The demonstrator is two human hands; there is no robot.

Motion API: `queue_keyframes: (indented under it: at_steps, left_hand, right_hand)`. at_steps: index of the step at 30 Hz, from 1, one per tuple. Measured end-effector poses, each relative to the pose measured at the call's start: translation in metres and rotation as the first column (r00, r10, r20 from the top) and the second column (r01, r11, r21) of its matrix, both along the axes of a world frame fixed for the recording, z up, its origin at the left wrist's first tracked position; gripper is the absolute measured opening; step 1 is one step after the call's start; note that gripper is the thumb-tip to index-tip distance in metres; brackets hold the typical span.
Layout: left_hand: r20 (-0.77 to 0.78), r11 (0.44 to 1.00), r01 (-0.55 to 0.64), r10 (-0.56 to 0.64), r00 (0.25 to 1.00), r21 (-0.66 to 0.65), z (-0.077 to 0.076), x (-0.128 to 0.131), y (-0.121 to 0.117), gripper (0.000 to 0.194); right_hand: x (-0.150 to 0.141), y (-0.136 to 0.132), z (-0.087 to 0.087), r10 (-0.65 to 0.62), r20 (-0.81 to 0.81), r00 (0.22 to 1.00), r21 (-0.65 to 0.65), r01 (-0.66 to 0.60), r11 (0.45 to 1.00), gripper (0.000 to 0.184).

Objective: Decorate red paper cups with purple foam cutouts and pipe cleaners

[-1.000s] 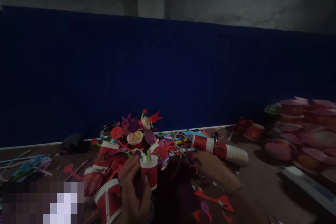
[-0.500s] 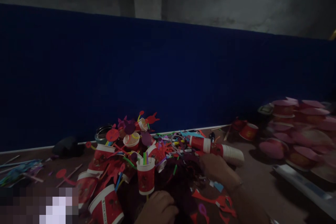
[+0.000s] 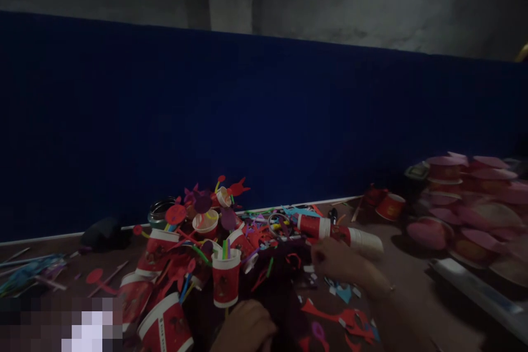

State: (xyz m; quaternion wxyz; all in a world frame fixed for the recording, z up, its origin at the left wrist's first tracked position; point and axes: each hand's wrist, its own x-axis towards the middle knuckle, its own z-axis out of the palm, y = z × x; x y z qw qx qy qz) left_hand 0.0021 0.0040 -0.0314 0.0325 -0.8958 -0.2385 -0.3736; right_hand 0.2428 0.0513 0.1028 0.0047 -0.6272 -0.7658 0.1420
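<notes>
At the bottom middle, my left hand (image 3: pixel 247 325) has its fingers curled in; whatever they hold is hidden from view. Just above it a red-and-white paper cup (image 3: pixel 226 281) stands upright with green, yellow and purple strips inside, and a thin yellow stick shows between cup and hand. My right hand (image 3: pixel 330 258) reaches in from the right, low over the pile of paper scraps, its fingers bent down together and the tips lost in the dark. Dark purple paper (image 3: pixel 280 280) lies between the hands. Beside my right wrist are red cut-out scraps (image 3: pixel 346 319) and a blue scrap (image 3: pixel 343 291).
Decorated red cups (image 3: pixel 163 250) are heaped on the left. Two stacks of cups (image 3: pixel 365 243) lie behind my right hand. Pink-topped cups (image 3: pixel 474 203) are piled at the right, near a long pale box (image 3: pixel 474 291). A blue partition (image 3: pixel 256 121) stands behind.
My right hand has shifted slightly left, and small scraps beside it now show differently. The cup above my left hand has moved slightly left.
</notes>
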Motion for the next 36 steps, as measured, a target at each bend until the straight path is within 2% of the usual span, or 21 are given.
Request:
queue_keyframes:
  at_steps: [3,5,8,10,12,14,16,17,18,19,21,23,27,29,31,33,36]
  left_hand:
    - [0.008,1.0,-0.011,0.011,1.0,0.001,0.009,-0.001,-0.002,0.017]
    - [0.024,0.999,-0.023,0.023,0.999,-0.022,0.018,-0.003,-0.005,0.017]
    - [0.072,0.994,-0.061,0.068,0.995,-0.092,0.033,-0.009,-0.011,0.023]
    - [0.144,0.972,-0.102,0.133,0.98,-0.21,0.045,-0.01,-0.014,0.028]
    - [0.239,0.895,-0.122,0.243,0.94,-0.429,0.057,-0.007,-0.014,0.027]
    - [0.333,0.768,-0.088,0.375,0.865,-0.635,0.068,-0.001,-0.011,0.028]
    - [0.371,0.675,-0.058,0.472,0.8,-0.735,0.078,0.007,-0.006,0.035]
    - [0.379,0.656,-0.063,0.51,0.772,-0.753,0.082,0.012,-0.002,0.038]
    - [0.39,0.659,-0.079,0.532,0.751,-0.748,0.085,0.016,0.001,0.038]
    - [0.397,0.687,-0.11,0.535,0.746,-0.718,0.088,0.019,0.005,0.032]
    - [0.397,0.758,-0.17,0.501,0.769,-0.629,0.092,0.023,0.011,0.016]
    - [0.381,0.791,-0.213,0.488,0.785,-0.574,0.095,0.023,0.015,0.016]
    - [0.369,0.757,-0.296,0.57,0.734,-0.582,0.093,0.014,0.024,0.019]
    - [0.319,0.755,-0.305,0.555,0.768,-0.58,0.087,0.011,0.027,0.025]
    - [0.257,0.758,-0.28,0.505,0.824,-0.589,0.079,0.011,0.029,0.046]
    - [0.231,0.768,-0.268,0.471,0.851,-0.582,0.075,0.013,0.029,0.061]
    - [0.252,0.796,-0.313,0.492,0.833,-0.519,0.076,0.017,0.023,0.061]
  right_hand:
    - [0.01,0.003,0.002,0.027,-0.16,0.987,-0.027,-0.032,0.999,0.013]
    - [0.015,0.005,0.001,0.002,-0.305,0.952,-0.042,-0.015,0.999,0.012]
    - [0.013,0.006,0.001,-0.056,-0.527,0.848,-0.083,0.014,0.996,0.017]
    - [0.006,0.005,0.003,-0.054,-0.662,0.747,-0.1,-0.017,0.995,0.016]
    - [-0.004,0.002,0.007,-0.02,-0.727,0.686,-0.076,-0.052,0.996,0.015]
    - [-0.015,-0.001,0.01,0.01,-0.741,0.672,-0.047,-0.067,0.997,0.014]
    - [-0.026,-0.006,0.013,0.02,-0.756,0.654,-0.047,-0.085,0.995,0.014]
    - [-0.03,-0.008,0.014,0.017,-0.769,0.639,-0.06,-0.099,0.993,0.015]
    - [-0.034,-0.01,0.015,0.012,-0.781,0.624,-0.075,-0.113,0.991,0.015]
    - [-0.037,-0.011,0.015,0.01,-0.788,0.615,-0.085,-0.124,0.989,0.014]
    - [-0.039,-0.013,0.015,0.015,-0.785,0.619,-0.085,-0.133,0.987,0.013]
    - [-0.037,-0.011,0.014,0.026,-0.776,0.631,-0.063,-0.117,0.991,0.011]
    - [-0.029,-0.007,0.013,0.0,-0.809,0.588,-0.055,-0.076,0.996,0.014]
    - [-0.028,-0.006,0.015,-0.011,-0.839,0.544,-0.072,-0.092,0.993,0.016]
    - [-0.03,-0.007,0.017,-0.007,-0.855,0.519,-0.074,-0.108,0.991,0.017]
    - [-0.033,-0.008,0.018,0.002,-0.852,0.524,-0.063,-0.106,0.992,0.017]
    - [-0.037,-0.008,0.014,0.027,-0.827,0.562,-0.023,-0.082,0.996,0.014]
